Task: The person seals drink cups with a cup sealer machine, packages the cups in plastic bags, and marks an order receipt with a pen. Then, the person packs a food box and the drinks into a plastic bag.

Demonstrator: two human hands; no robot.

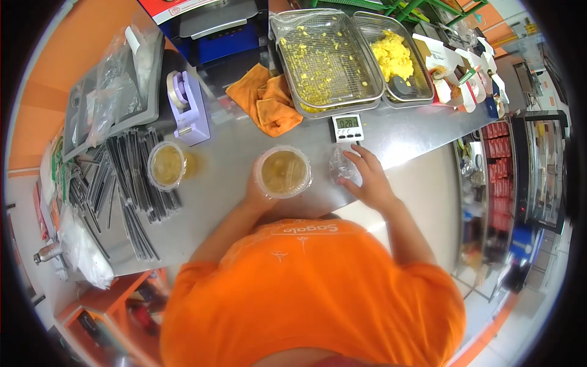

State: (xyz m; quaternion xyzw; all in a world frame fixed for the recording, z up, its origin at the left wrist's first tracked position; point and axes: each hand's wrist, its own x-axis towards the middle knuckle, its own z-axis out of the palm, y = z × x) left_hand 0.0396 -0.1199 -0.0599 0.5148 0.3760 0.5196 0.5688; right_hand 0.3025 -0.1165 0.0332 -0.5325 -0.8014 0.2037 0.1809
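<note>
A round tub of yellowish liquid (pixel 284 171) with a clear film over its top stands at the middle of the counter. My left hand (pixel 255 194) is against its left side, its fingers mostly hidden behind the tub. To the right, my right hand (pixel 371 178) has its thumb and fingers around the edge of a crumpled clear plastic piece (pixel 342 165). A second tub of similar liquid (pixel 167 166) stands farther left, beside a bundle of thin dark sticks (pixel 131 183). A white digital timer (pixel 348 128) sits just beyond the plastic.
An orange cloth (pixel 266 101), a purple tape dispenser (pixel 188 109) and a grey tray with plastic bags (pixel 147 113) lie at the back left. Wire-mesh trays, one with yellow food (pixel 393 56), stand at the back. The metal counter (pixel 214 177) ends near my body.
</note>
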